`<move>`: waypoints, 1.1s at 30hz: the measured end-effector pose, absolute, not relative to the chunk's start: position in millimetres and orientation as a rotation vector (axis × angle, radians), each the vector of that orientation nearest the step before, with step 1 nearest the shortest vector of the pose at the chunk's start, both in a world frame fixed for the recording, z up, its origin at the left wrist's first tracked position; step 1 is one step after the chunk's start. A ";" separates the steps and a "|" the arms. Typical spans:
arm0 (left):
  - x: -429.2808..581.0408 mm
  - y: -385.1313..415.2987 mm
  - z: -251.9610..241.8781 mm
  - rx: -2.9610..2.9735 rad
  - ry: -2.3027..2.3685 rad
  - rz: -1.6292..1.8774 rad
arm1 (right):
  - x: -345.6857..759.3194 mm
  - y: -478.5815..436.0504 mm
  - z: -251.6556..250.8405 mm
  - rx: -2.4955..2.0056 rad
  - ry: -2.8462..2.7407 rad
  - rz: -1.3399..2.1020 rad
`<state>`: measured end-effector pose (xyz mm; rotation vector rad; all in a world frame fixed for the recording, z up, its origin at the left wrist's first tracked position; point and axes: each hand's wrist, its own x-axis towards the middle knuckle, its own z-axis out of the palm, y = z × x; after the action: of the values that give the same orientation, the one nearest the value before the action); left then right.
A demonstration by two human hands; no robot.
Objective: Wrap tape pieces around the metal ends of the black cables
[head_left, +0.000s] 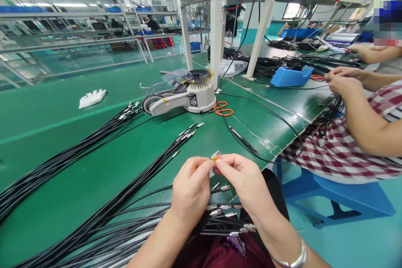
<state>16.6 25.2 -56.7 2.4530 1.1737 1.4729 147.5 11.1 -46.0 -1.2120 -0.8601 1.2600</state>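
My left hand (192, 182) and my right hand (241, 176) meet over the table's front edge, both closed in a pinch on the end of a black cable. The cable's silver metal connector (216, 154) sticks up between my fingertips. A small piece of amber tape (215, 159) sits at the connector's base, by my right thumb; whether it is fully wrapped is hidden. Under my wrists lie many black cables (141, 213) with metal ends, partly over my lap. Another cable bundle (150, 163) lies just to the left, connectors pointing away from me.
A round tape dispenser (202, 94) stands ahead, with orange-handled scissors (223, 109) and a utility knife (243, 140) nearby. Farther left are another cable bundle (78, 148) and a crumpled white item (92, 98). A co-worker's hands (344, 79) work at right, near a blue holder (292, 76).
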 end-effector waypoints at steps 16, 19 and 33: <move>17.0 24.7 -55.2 2.441 1.182 1.475 | 148.9 10.9 -43.9 -1.204 -0.871 1.257; 17.2 25.3 -54.6 2.450 1.177 1.491 | 148.5 11.2 -43.0 -1.192 -0.859 1.279; 17.2 26.3 -56.1 2.484 1.179 1.473 | 148.2 10.5 -44.3 -1.180 -0.886 1.288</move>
<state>17.2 26.3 -56.1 2.4842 1.1791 1.4727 148.2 10.5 -44.3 -1.1800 -0.8863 1.2879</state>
